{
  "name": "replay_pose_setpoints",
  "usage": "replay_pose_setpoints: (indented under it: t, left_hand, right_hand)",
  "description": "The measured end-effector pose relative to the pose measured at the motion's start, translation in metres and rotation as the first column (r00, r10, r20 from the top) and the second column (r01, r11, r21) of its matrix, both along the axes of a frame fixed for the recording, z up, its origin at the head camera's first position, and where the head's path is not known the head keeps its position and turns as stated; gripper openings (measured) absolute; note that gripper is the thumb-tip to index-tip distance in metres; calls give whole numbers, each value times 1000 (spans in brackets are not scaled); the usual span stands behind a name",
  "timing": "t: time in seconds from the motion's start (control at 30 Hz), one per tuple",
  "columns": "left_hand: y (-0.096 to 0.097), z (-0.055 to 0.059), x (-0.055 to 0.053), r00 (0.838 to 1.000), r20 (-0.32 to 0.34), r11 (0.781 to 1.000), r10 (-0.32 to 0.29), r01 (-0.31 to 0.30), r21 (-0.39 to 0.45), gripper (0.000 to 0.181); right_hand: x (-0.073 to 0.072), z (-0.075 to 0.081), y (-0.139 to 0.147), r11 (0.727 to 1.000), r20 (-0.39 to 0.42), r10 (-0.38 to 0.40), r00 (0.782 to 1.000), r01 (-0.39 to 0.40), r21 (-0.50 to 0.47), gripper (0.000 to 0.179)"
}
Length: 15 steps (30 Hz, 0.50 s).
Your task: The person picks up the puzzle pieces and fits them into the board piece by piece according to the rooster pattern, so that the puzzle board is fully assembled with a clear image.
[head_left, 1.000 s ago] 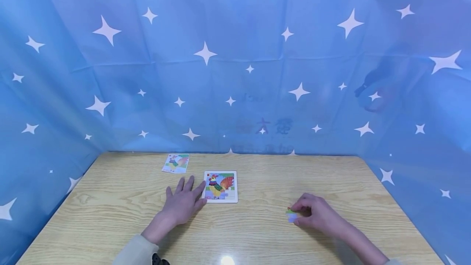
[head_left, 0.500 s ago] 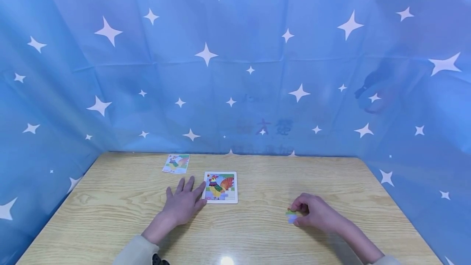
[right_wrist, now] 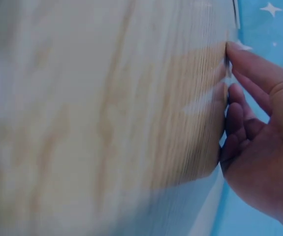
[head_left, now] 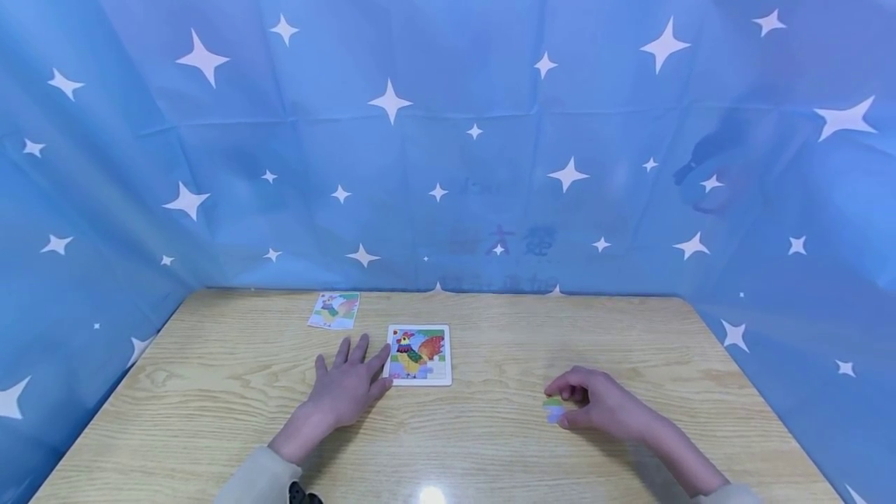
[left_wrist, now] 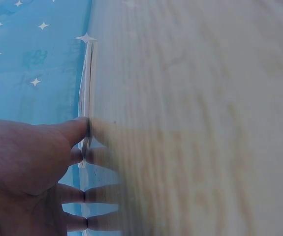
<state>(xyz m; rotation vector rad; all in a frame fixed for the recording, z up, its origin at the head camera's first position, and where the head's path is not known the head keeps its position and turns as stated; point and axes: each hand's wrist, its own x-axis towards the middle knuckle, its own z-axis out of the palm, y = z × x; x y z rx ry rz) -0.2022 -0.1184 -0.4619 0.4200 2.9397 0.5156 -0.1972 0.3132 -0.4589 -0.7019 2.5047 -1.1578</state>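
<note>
A square rooster puzzle in a white-rimmed tray (head_left: 449, 356) lies flat on the table, with a pale gap at its lower right. My left hand (head_left: 346, 391) rests on the wood with fingers spread, its thumb and index tips at the tray's left edge. The left wrist view shows that hand (left_wrist: 28, 167) beside the tray's thin edge (left_wrist: 91, 73). Farther right, my right hand (head_left: 609, 408) holds a small green and lilac puzzle piece (head_left: 553, 409) between thumb and index finger, low at the tabletop. In the right wrist view, the hand's (right_wrist: 264, 123) other fingers are curled.
A printed rooster card (head_left: 334, 310) lies behind my left hand, near the table's back edge. The wooden table (head_left: 490, 442) ends at a blue curtain (head_left: 448, 146) with white stars, which also stands along both sides.
My right index finger has shifted slightly left over the piece's top edge, covering its orange spot. The left hand, the tray and the card stay where they were.
</note>
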Motion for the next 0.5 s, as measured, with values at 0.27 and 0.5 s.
replay_pose_setpoints:
  t: [0.27, 0.5]
  left_hand:
    - [0, -1, -1, 1000, 2, 1000, 2, -2, 0, 56]
    - [0, 0, -1, 1000, 13, 1000, 6, -6, 5, 56]
  right_hand:
    - [-6, 0, -2, 1000, 68, -15, 998, 15, 0, 34]
    - [-3, -1, -3, 995, 62, -68, 996, 72, -69, 34]
